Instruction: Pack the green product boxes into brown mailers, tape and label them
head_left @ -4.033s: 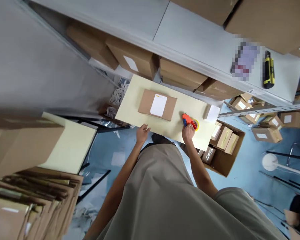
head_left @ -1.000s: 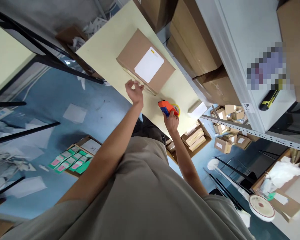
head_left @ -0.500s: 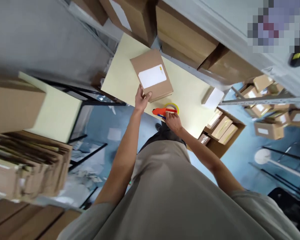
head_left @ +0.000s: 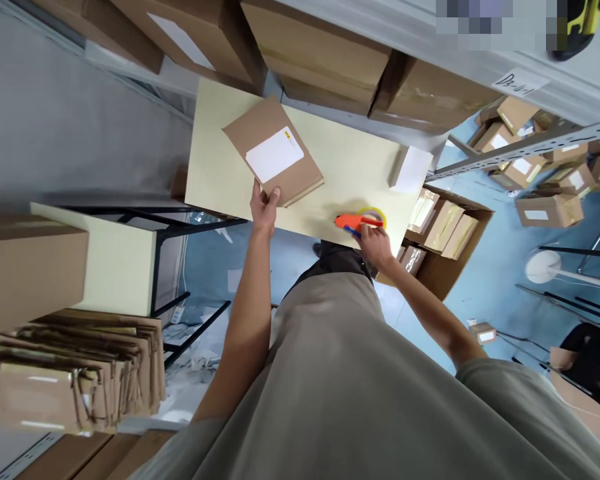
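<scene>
The left hand (head_left: 264,208) pinches the near edge of the carton (head_left: 272,151), askew over the bench's (head_left: 210,160) left half, while the right hand (head_left: 376,245) clasps the tape dispenser (head_left: 351,221) to the carton's right.

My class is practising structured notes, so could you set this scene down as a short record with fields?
Left hand: holds brown carton by its near edge
Right hand: grips orange tape dispenser
Carton marking: white label, top face
Table: cream; white box near right end
Beside table: open box holding packages
Unclear: whether dispenser touches table
</scene>
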### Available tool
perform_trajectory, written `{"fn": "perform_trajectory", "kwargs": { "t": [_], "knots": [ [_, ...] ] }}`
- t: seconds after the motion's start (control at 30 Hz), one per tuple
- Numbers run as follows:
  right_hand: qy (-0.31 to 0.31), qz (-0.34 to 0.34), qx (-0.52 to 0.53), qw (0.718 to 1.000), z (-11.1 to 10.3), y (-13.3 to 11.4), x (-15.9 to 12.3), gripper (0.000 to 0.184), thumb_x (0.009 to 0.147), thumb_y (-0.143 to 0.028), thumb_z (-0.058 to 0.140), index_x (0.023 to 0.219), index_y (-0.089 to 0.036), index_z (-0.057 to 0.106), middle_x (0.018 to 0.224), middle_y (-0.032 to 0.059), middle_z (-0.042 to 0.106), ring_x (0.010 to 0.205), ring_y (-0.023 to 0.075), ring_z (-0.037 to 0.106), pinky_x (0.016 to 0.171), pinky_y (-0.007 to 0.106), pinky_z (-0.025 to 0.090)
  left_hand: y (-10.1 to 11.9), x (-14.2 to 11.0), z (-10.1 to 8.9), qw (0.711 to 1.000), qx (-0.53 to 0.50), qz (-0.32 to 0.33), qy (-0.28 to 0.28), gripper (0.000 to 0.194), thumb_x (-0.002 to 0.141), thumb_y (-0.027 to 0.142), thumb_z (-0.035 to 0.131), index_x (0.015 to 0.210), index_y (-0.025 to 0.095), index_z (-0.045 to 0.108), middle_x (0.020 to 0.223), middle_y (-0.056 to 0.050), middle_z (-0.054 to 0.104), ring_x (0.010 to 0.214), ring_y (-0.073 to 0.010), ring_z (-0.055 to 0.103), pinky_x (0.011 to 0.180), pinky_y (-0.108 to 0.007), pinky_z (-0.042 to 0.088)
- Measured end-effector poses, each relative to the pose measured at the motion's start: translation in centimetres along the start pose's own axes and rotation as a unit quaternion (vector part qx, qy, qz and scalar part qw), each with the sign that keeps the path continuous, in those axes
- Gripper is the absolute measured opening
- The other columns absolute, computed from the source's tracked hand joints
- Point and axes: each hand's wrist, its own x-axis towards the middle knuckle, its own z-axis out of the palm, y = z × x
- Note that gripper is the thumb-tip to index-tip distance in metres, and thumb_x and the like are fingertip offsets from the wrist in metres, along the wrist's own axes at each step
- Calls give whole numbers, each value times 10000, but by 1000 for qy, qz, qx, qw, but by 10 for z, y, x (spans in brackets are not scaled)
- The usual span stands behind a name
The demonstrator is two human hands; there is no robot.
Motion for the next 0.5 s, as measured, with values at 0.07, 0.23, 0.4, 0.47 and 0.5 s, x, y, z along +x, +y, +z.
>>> {"fn": "perform_trajectory", "kwargs": {
  "t": [0.07,0.23,0.4,0.47,0.5],
  "knots": [
    [38,26,-6,999,-11,22,10,444,1177,-407,547,1433,-48,602,1237,317,802,1151,432,767,1167,590,491,-3,1,-1,1000,-27,-13,8,1104,867,823,843,1786,368,433,1589,-128,709,1554,-294,631,1307,-486,510],
    [126,-7,27,992,-30,30,89,463,1198,-418,499,1479,-56,570,1201,256,806,1166,394,764,1221,675,469,-8,5,-4,1000,-16,5,-12,1146,837,911,800,1769,340,457,1631,-167,671,1588,-338,598,1304,-517,509],
    [142,-87,55,984,-34,8,149,577,1251,-511,321,1443,-17,548,1182,255,790,1200,377,769,1231,721,469,-9,8,-22,999,-2,3,-46,1064,870,799,840,1761,357,461,1619,-143,689,1559,-301,626,1309,-509,507],
    [123,-106,53,985,-35,-1,150,639,1265,-530,239,1407,3,561,1181,248,789,1209,347,781,1252,654,471,-6,13,-39,997,-4,0,-75,1007,881,706,863,1748,369,477,1596,-123,712,1544,-285,636,1324,-521,493],
    [110,-112,43,987,-36,-6,148,672,1269,-527,191,1391,14,570,1178,241,791,1213,329,787,1264,604,467,-3,17,-48,995,4,1,-96,987,886,665,866,1744,361,485,1581,-120,724,1542,-287,638,1334,-532,481]
  ]
}}
